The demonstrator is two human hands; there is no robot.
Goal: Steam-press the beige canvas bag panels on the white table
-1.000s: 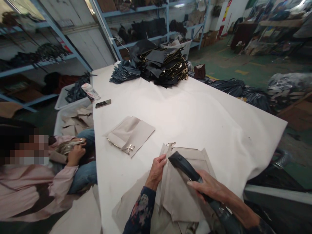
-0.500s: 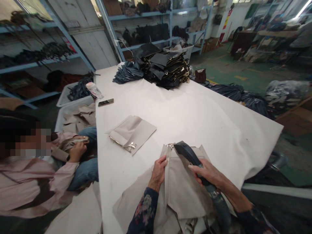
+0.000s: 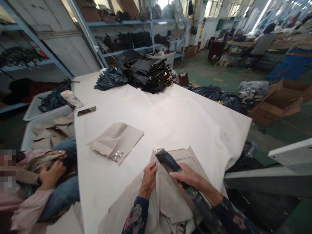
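Note:
My left hand pinches the left edge of a beige fabric bag piece near its upper corner. Wrapped in the fingers of my right hand is a black vacuum nozzle with a ribbed hose running down toward me. Its flat tip lies over the bag's top left corner, close to some small metal hardware; whether it touches is unclear. Another beige bag piece with metal fittings lies flat on the white table, ahead and to the left.
A phone and a pale cylindrical container lie at the table's left edge. Dark bag pieces are heaped at the far end. A seated person's hand works at left, beside plastic bins. Cardboard boxes stand at right.
The view has turned to the right, so table and objects appear farther left. Both hands keep their grips, and the nozzle tip stays by the same top corner of the bag piece.

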